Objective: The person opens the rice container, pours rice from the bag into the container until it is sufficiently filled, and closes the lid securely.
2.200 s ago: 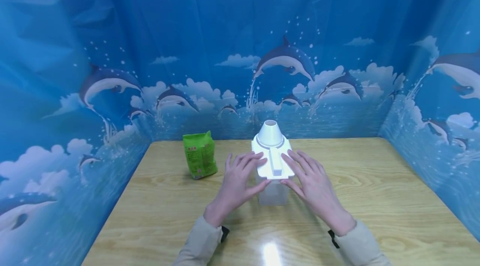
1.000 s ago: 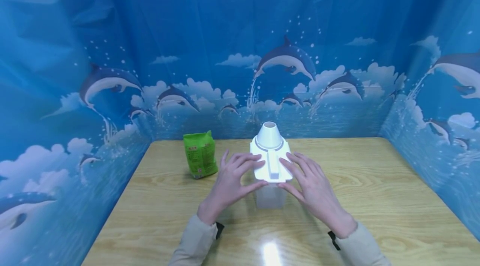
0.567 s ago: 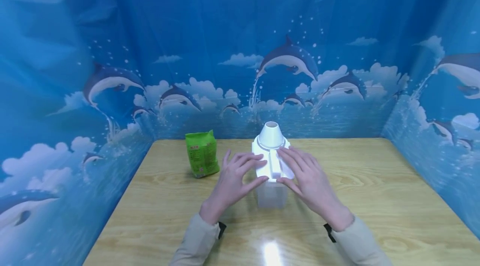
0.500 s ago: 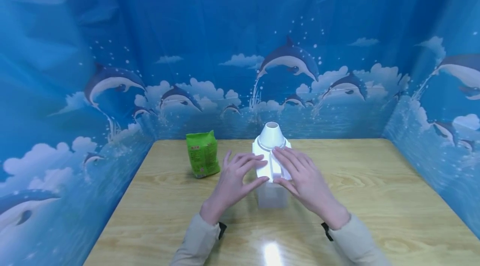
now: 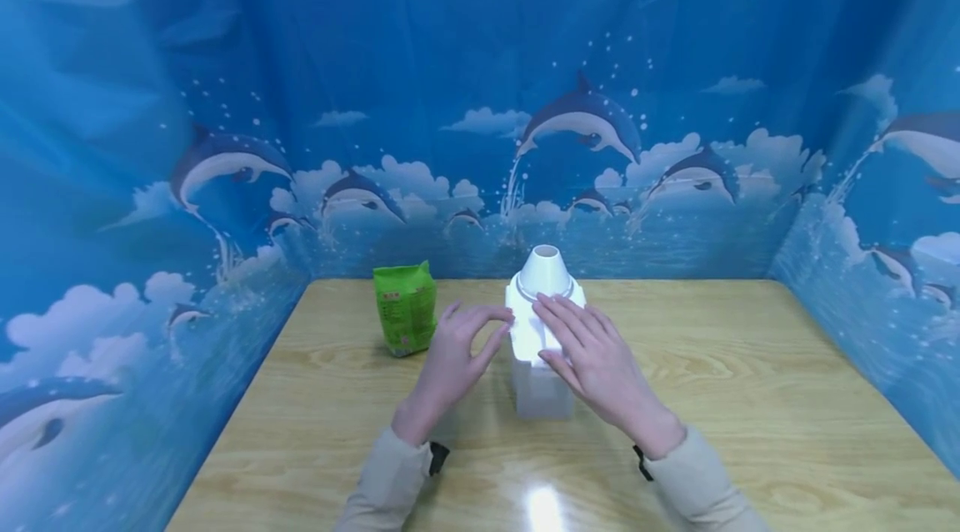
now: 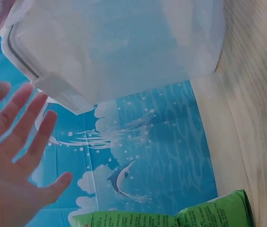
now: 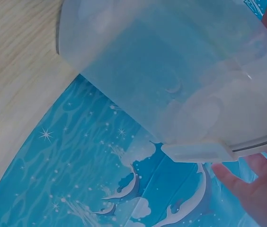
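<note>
A translucent storage box (image 5: 543, 394) stands upright on the table, fitted with a white lid (image 5: 528, 330). On the lid's far part rises a white cone (image 5: 544, 272) with an open top. My left hand (image 5: 453, 353) is at the lid's left edge; in the left wrist view its fingers (image 6: 41, 135) are spread, near a side clip (image 6: 65, 92), holding nothing. My right hand (image 5: 596, 365) lies over the right half of the lid, fingers fairly straight, hiding the raised bar there. In the right wrist view a clip (image 7: 197, 152) is beside the fingers.
A green printed bag (image 5: 406, 308) stands on the table to the left of the box. The wooden table (image 5: 300, 415) meets a blue dolphin-print curtain (image 5: 450, 57) at the back and sides.
My left hand has drawn a little left from the middle of the lid, its fingertips coming together. My right hand has slid left over the lid and covers its raised bar.
</note>
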`<action>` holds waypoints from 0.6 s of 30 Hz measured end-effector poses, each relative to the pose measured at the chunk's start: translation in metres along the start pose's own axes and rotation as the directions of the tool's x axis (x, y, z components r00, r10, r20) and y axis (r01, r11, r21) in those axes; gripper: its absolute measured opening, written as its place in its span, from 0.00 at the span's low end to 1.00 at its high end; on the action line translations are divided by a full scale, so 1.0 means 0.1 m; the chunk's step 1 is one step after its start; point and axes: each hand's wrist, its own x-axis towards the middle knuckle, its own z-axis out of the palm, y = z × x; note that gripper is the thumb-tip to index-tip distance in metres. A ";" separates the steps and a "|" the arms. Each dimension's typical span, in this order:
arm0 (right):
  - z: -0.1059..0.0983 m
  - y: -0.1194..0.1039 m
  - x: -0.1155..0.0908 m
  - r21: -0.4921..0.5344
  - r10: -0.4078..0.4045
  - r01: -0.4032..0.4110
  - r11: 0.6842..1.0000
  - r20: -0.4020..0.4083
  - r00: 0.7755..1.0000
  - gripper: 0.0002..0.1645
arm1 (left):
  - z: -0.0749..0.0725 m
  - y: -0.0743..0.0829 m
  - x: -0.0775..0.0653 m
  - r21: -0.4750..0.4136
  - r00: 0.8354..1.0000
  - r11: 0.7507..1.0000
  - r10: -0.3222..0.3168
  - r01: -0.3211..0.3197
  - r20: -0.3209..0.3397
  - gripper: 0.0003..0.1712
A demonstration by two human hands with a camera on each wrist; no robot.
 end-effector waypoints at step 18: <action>-0.03 -0.01 0.00 0.017 0.036 -0.037 0.999 0.045 0.998 0.39 | 0.11 -0.08 0.16 -0.496 0.719 0.530 -0.589 0.688 0.369 0.29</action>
